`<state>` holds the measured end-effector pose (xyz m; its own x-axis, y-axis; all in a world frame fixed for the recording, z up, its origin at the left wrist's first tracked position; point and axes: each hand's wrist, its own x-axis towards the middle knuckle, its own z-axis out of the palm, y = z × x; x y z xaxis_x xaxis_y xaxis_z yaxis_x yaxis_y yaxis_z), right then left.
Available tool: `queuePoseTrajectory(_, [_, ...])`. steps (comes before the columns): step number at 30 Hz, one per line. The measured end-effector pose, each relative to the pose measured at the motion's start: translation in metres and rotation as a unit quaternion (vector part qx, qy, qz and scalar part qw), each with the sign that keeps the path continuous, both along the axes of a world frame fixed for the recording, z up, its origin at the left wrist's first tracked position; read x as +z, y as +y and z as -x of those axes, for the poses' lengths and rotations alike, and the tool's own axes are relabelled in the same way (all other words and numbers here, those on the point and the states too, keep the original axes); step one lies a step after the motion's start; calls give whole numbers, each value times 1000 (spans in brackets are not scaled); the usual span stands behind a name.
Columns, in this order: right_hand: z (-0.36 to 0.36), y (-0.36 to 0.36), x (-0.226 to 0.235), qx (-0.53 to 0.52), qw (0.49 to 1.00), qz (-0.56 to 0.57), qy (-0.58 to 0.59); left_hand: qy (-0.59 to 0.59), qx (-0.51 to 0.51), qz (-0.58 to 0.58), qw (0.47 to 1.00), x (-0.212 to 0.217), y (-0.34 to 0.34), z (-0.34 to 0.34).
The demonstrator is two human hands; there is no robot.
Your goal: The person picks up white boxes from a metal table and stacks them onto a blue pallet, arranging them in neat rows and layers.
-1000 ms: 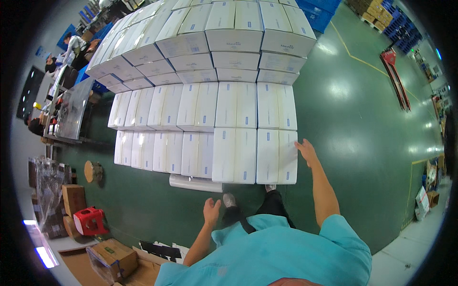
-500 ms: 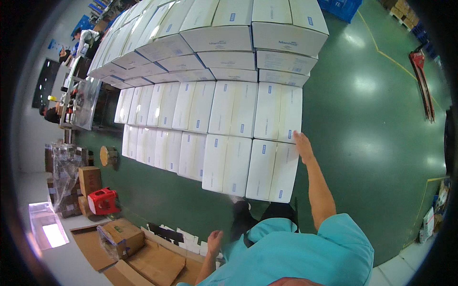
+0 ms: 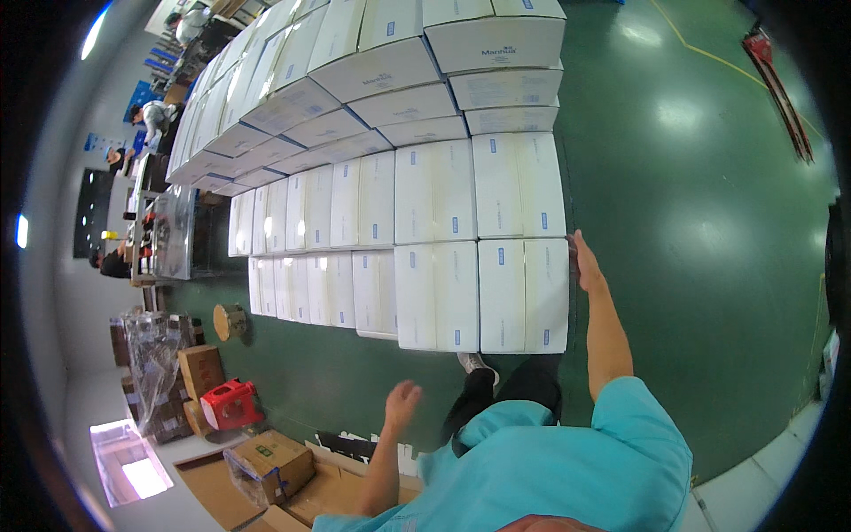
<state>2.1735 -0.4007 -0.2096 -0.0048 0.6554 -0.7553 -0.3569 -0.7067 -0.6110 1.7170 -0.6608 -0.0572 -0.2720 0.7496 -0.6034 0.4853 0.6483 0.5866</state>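
Note:
White cartons with taped tops and small blue labels stand in close rows before me. My right hand (image 3: pixel 584 261) lies along the right side of the nearest right-hand carton (image 3: pixel 523 297), fingers stretched out and at its far corner. Another white carton (image 3: pixel 436 297) stands against that one on the left. My left hand (image 3: pixel 403 405) hangs in the air nearer to me, apart from the cartons, with nothing in it; its fingers are loosely bent and a little blurred. Behind the low rows rises a taller stack of the same cartons (image 3: pixel 496 49).
A red pallet jack (image 3: pixel 776 84) stands far right on the green floor (image 3: pixel 691 266). To the left are a round wooden stool (image 3: pixel 230 322), a red plastic item (image 3: pixel 232 404) and brown cardboard boxes (image 3: pixel 270 465). People work at a bench (image 3: pixel 164 230) at the far left.
My right hand has shifted from the carton's top right edge to lie along its side. My left hand has risen slightly. The near cartons now look straighter in line as the view has turned.

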Motion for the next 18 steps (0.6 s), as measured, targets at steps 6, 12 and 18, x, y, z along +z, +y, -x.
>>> queuePoseTrajectory(6, [31, -151, 59, 40, 999, -35, -10, -49, 63, -87, 993, -48, 87, 6])
queuePoseTrajectory(12, [61, -200, 18, -76, 991, -45, 96, -82, 72, -53, 993, -39, 126, -18])
queuePoseTrajectory(18, [68, -192, 30, -115, 984, -29, 134, -99, 89, -43, 990, -43, 123, -18])
